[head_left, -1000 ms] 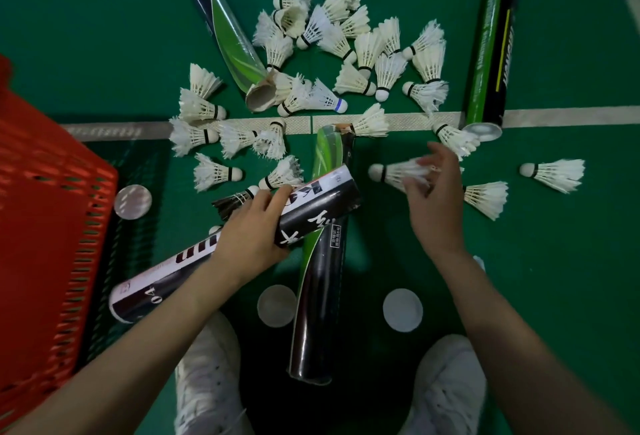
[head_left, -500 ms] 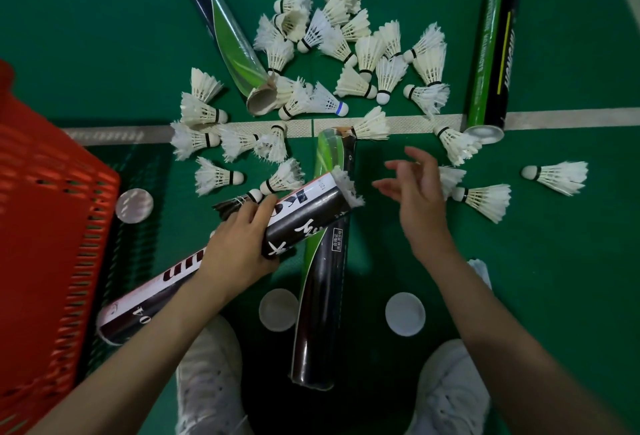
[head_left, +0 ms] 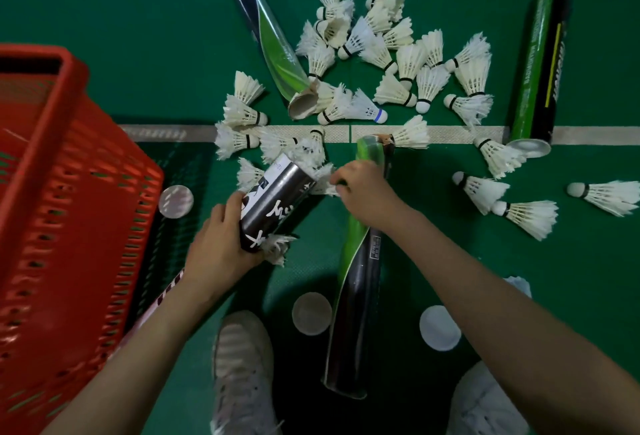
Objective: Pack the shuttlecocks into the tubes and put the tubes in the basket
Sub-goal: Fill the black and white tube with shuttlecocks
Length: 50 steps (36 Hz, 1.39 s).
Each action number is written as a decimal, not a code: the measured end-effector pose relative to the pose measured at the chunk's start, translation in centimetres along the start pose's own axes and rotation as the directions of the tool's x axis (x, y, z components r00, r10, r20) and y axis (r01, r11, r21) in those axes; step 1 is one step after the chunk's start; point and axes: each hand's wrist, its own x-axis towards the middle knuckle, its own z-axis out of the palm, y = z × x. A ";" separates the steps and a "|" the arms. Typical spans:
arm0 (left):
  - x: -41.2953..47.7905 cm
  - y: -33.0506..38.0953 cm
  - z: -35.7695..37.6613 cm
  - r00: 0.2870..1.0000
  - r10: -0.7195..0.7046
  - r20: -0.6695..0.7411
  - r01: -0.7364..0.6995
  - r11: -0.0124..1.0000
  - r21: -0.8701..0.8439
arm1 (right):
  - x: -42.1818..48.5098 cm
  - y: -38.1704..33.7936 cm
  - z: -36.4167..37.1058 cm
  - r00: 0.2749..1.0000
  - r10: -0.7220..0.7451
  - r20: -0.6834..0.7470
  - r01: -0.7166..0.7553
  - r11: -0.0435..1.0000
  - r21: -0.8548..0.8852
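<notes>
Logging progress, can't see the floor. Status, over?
Left hand grips black-and-white tube. Right hand pinches shuttlecock at its mouth. Green tube lies beneath right hand, loose shuttlecocks beyond.

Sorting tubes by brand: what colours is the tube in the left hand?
The tube is black with white lettering and a white panel; the head view shows it.

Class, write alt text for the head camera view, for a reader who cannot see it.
Seen from above, a person's left hand grips a black-and-white tube while the right hand holds a shuttlecock at its open mouth. Loose shuttlecocks and other tubes lie on the green floor beside a red basket.
</notes>
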 end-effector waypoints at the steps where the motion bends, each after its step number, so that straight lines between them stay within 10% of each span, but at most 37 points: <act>1: 0.0 -0.4 -0.1 1.000 -0.017 -0.002 0.017 1.000 -0.004 | 0.2 -0.3 0.4 0.999 -0.024 0.048 0.029 0.994 -0.107; 7: -0.3 -1.8 -0.1 0.999 -0.052 0.011 0.052 0.998 -0.029 | 1.2 -1.3 2.4 0.993 0.032 0.114 0.000 0.962 -0.271; 12: -0.4 -2.2 -0.3 0.997 -0.066 0.040 0.068 0.997 -0.029 | 0.2 -1.9 0.7 0.956 0.059 -0.286 -0.020 0.990 0.138; 21: -1.2 -1.2 0.0 0.996 -0.018 0.088 0.019 1.000 -0.020 | -2.1 -2.0 -3.1 0.885 0.106 -0.453 0.116 0.893 0.436; 37: -1.5 0.2 0.1 0.996 0.039 0.082 -0.038 0.999 -0.012 | -2.8 -4.0 -1.0 0.994 0.036 0.107 -0.103 0.666 0.738; 45: -0.5 -0.5 0.0 0.998 -0.046 0.046 0.045 0.999 0.020 | 0.1 -3.5 -0.7 0.998 0.062 -0.020 -0.038 0.809 0.587; 50: 0.7 -1.1 -0.4 0.994 -0.110 0.027 0.111 0.993 -0.046 | 4.7 -1.1 0.6 0.992 0.117 0.047 -0.123 0.983 0.138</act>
